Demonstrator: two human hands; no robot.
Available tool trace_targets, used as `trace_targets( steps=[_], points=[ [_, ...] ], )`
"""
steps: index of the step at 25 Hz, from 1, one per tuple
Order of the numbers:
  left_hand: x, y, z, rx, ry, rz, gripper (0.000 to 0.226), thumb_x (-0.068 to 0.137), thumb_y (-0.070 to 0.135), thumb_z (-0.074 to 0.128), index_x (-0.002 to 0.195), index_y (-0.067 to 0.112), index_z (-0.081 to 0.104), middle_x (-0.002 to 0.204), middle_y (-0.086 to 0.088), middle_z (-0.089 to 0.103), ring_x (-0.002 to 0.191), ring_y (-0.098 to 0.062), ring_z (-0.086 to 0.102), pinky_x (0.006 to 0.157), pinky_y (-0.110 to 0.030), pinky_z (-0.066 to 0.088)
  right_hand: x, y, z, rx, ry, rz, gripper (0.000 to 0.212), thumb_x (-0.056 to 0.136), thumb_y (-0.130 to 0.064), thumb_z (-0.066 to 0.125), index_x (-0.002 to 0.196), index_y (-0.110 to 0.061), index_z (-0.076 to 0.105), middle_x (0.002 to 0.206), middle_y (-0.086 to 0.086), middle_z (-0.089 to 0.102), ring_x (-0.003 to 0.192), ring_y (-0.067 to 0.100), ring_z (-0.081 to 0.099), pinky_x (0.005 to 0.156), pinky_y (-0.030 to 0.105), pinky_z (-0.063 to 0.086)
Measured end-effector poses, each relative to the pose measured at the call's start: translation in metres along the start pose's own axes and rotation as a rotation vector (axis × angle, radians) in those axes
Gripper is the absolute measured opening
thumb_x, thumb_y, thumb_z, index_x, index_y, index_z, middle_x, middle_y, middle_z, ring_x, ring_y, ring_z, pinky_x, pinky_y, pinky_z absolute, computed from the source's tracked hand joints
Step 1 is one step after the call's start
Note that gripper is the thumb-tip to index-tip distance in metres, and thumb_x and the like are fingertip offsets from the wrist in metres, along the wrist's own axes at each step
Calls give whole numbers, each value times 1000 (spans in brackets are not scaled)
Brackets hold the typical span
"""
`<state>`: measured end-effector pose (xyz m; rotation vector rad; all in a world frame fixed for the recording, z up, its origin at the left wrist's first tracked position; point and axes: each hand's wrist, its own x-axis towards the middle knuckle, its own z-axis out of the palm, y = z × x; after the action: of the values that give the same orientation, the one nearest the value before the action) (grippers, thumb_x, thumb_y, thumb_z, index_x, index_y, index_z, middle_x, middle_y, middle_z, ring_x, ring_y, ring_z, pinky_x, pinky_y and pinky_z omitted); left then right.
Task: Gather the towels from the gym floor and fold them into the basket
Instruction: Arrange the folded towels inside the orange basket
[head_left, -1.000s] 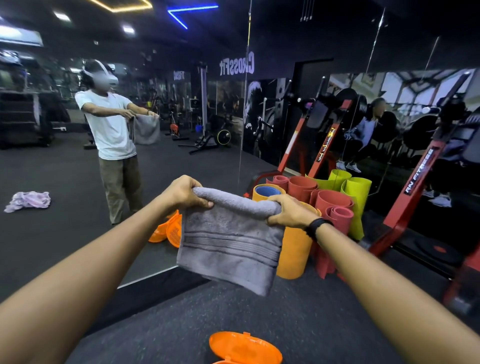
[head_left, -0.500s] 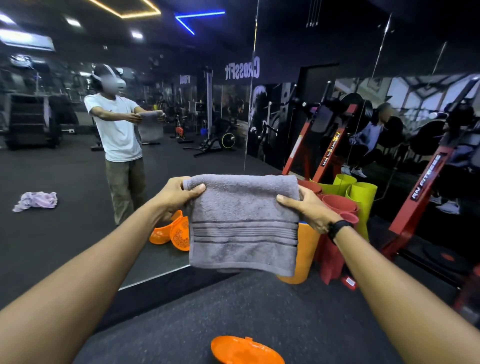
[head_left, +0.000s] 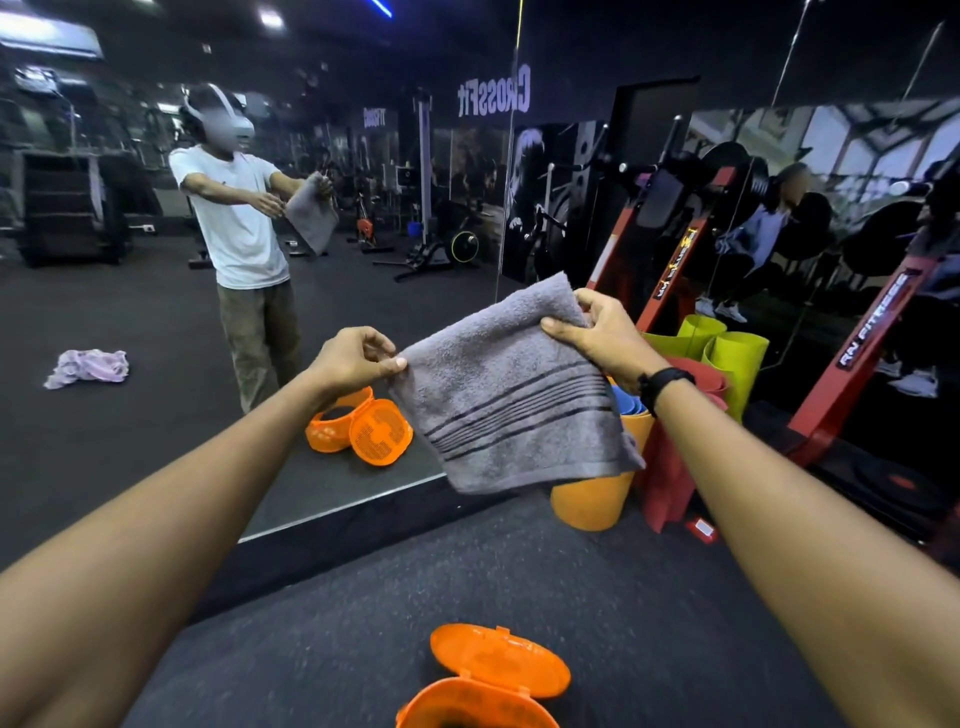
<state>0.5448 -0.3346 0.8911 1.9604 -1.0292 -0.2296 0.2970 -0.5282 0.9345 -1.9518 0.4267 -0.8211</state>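
At the bottom centre of the frame the orange basket (head_left: 480, 691) stands on the dark gym floor (head_left: 322, 644) with its hinged lid thrown back, open floor all around it up to the mirror's (head_left: 130, 291) bottom edge, which crosses the middle of the frame. Above it, mid-frame, the folded grey towel (head_left: 511, 395) hangs in the air with its top edge slanting up to the right, the left hand (head_left: 353, 361) pinching its lower left corner and the right hand (head_left: 602, 332) gripping the raised right corner; half a second ago that edge was level. Behind the towel at centre right stand rolled mats (head_left: 727, 358), and a crumpled pale towel (head_left: 88, 367) shows reflected at far left.
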Motion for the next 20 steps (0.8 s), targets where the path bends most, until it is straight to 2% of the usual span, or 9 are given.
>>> trace_targets(
  steps=[2,5,9,13,16,18,20],
  points=[
    [-5,-4,8,130,-29,-7,28,73,35,81,91,20,65,92,-2,70,90,-17,65,84,-30,50,1,10,6,-101,-36,26,21,83,-12,73,98,-8,60,83,0,68,70,3,65,67,21,52],
    [-16,-14,29,208,-141,-48,40,67,46,82,96,22,68,99,1,69,96,-14,63,90,-33,51,1,43,11,-361,-60,86,25,75,-28,78,85,-14,60,78,-1,67,72,13,63,71,34,51],
    [-33,-32,61,267,-220,-93,40,73,38,80,102,13,68,103,-4,67,96,-16,61,90,-30,48,-20,87,13,-575,-129,145,29,76,-27,77,80,-7,57,72,4,55,67,18,49,64,37,41],
    [-46,-71,97,280,-300,-142,40,75,36,80,104,12,67,102,-6,66,90,-13,57,82,-22,41,-48,144,23,-672,-204,284,39,76,-31,77,89,-1,58,80,11,60,75,27,53,67,37,41],
    [-50,-109,124,291,-390,-174,40,73,40,80,101,15,67,101,-4,66,91,-14,58,82,-22,40,-72,187,37,-713,-256,417,38,77,-33,76,93,-4,59,89,15,64,86,32,59,72,40,46],
    [-47,-138,146,289,-475,-186,40,72,43,80,100,17,67,101,-3,67,93,-15,60,83,-25,43,-90,217,48,-731,-266,523,33,79,-30,75,94,-8,55,90,12,61,90,30,58,68,35,42],
    [-44,-170,171,276,-555,-202,42,72,42,79,103,16,66,100,0,65,94,-15,60,82,-26,43,-112,256,60,-772,-278,632,35,80,-31,73,99,-14,50,101,17,58,99,34,55,70,34,39]
  ],
)
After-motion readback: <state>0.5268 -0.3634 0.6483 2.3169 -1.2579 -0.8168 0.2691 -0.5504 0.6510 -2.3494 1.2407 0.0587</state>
